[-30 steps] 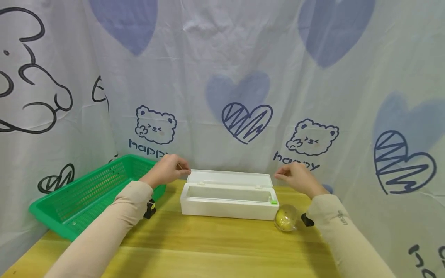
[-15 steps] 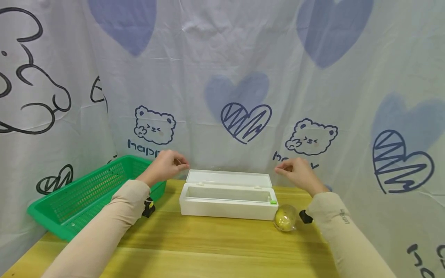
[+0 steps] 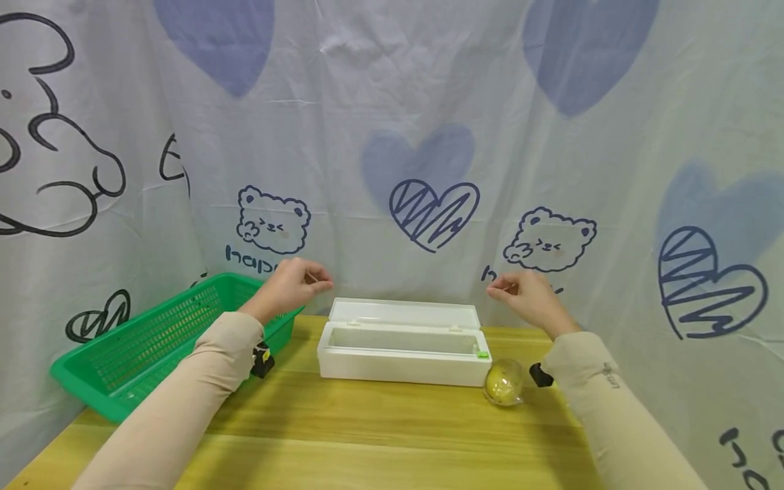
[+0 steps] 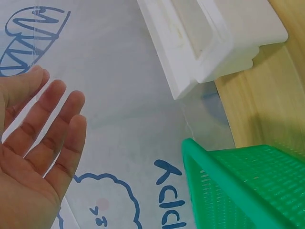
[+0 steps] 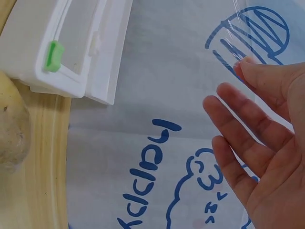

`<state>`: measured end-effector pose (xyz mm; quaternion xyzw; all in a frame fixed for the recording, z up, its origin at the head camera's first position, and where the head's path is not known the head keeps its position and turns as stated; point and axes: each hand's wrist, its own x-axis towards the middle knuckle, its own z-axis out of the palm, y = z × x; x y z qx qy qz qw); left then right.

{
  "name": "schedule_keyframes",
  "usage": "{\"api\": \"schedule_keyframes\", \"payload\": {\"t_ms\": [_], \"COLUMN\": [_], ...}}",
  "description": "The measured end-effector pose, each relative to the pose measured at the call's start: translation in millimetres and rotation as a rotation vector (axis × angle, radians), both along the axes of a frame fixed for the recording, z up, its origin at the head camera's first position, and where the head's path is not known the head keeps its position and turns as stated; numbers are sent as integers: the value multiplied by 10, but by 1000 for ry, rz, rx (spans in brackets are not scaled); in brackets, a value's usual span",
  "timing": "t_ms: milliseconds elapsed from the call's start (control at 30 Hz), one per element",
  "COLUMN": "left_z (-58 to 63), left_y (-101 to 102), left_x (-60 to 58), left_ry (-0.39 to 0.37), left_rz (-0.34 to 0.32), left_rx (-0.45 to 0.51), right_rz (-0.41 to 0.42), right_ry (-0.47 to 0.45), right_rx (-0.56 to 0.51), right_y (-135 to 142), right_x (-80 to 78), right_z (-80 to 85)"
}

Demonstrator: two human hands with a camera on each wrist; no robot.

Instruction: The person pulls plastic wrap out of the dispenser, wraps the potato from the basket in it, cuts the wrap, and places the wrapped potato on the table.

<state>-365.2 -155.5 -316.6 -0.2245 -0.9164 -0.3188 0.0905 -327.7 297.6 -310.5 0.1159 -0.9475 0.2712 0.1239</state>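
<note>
on my feed the yellowish wooden tabletop point(image 3: 392, 439) comes first, with a beige left sleeve point(image 3: 177, 401) and a beige right sleeve point(image 3: 618, 401) slanting inward from the lower corners. farther in, a round yellow object in clear wrapping point(image 3: 504, 383) sits just beside the front right corner of a long white plastic box point(image 3: 404, 367), and a green perforated plastic basket point(image 3: 153, 327) stands to the left, its length running obliquely away from me. the white box lies with its long axis left to right across the table, opening upward; a small bright green plastic clip point(image 3: 483, 354) sits at its right end, and its white hinged lid point(image 3: 404, 313) is swung back on the far side. above and to either side of the box, i have the left hand point(image 3: 291, 287) and right hand point(image 3: 531, 299) raised clear of the table at about equal height, fingertips pointing towards each other. each pinches a clear plastic film point(image 5: 237, 44) between thumb and forefinger, the other fingers loosely spread. its faint streaks run from each thumb towards the opposite hand, crosswise; i cannot make out its full outline. behind hangs a whitish curtain point(image 3: 343, 129) printed with blue hearts and bear faces.
</note>
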Motion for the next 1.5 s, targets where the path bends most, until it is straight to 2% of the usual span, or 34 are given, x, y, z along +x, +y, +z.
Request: {"api": "schedule_keyframes", "payload": {"t_ms": [300,600,900,1033,1300,1500], "left_z": [64,201,283,300,360,464], "left_y": [-11,-4,-6,-12,5,15], "left_x": [-2,4,-17,-24,-24,-18], "left_ry": [-35,-114,-140,-128,-53,-43], "left_rz": [4,-19,-19,-17,-19,-9], "left_rx": [23,63,59,62,28,30], "right_rz": [29,87,78,68,73,56], "right_ry": [-19,-101,-75,-69,-37,-32], "right_rx": [17,-3,34,36,40,52], "right_y": [-10,-10,-5,-19,-15,-14], "right_x": [2,-12,-5,5,16,46], "right_z": [102,236,309,339,384,473]}}
